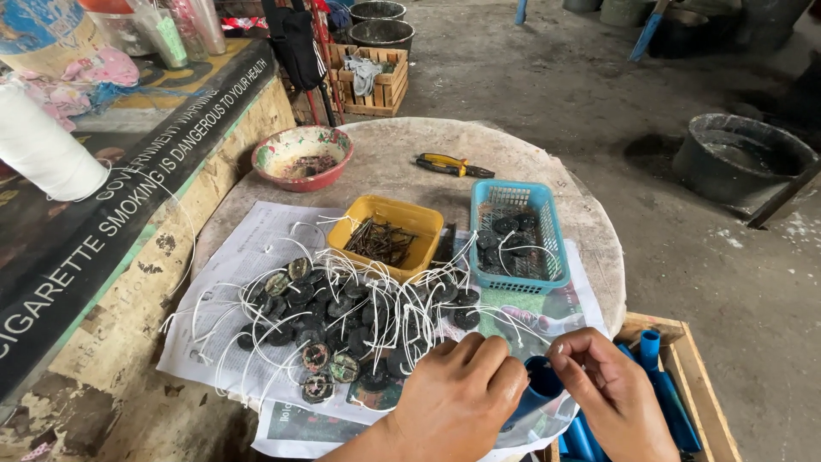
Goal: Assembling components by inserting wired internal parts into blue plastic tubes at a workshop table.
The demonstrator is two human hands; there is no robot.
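Note:
My left hand point(457, 398) grips a short blue tube point(539, 387) at the near edge of a round table. My right hand point(611, 389) pinches a thin white string just above the tube's open end. In front of my hands lies a pile of dark round discs with white strings point(342, 312) tied to them, spread on newspaper point(248, 257). Behind the pile stand a yellow tray of dark nails point(386, 237) and a blue basket point(516, 235) holding more discs.
Yellow-handled pliers point(451, 164) and a red-rimmed bowl point(302, 156) sit at the back of the round table point(590, 231). A spool of white string point(43, 145) stands on the bench at left. A wooden crate with blue tubes point(671, 402) is at lower right.

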